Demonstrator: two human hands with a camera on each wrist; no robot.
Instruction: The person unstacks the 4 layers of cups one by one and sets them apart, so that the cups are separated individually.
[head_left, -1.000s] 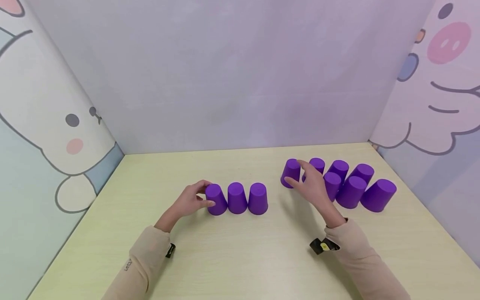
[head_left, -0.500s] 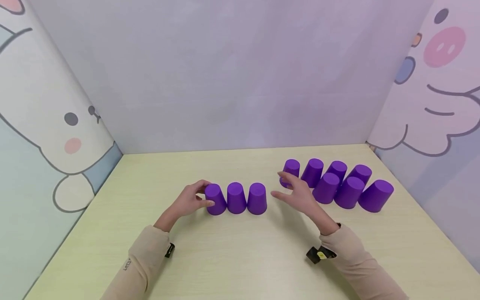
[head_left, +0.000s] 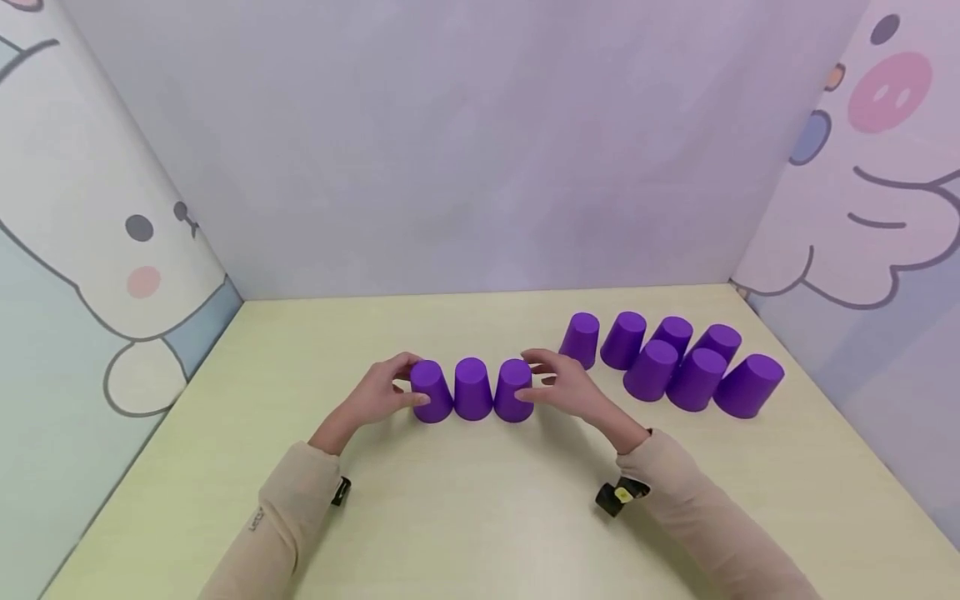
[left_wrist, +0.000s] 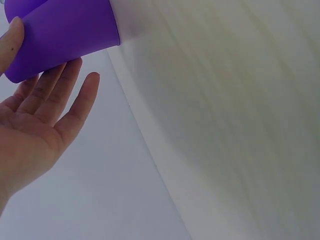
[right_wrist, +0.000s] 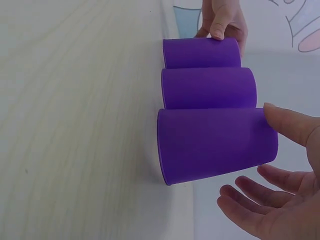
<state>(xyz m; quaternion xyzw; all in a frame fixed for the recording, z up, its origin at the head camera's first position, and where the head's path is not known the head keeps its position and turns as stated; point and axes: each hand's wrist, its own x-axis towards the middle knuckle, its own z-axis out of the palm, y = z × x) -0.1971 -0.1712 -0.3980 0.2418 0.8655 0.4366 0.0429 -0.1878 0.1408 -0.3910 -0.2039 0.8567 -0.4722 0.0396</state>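
Observation:
Three upside-down purple cups stand side by side in a row, rims down, in the middle of the table. My left hand (head_left: 378,393) holds the left cup (head_left: 438,385), thumb on its near side and fingers behind. The middle cup (head_left: 472,390) stands between the outer two. At the other end, my right hand (head_left: 572,392) has thumb and fingers around the right cup (head_left: 510,383). In the right wrist view the thumb (right_wrist: 287,122) touches this cup near its base, while several fingers below stay apart from it.
Several more upside-down purple cups (head_left: 697,380) stand in a loose group at the right of the pale wooden table (head_left: 480,517). The nearest of them, a purple cup (head_left: 580,337), is just behind my right hand. Walls with cartoon animals bound the table.
My right hand has let go of a cup at the left of the right group, moved left, and closed around the row's right cup. My left hand stays on the left cup.

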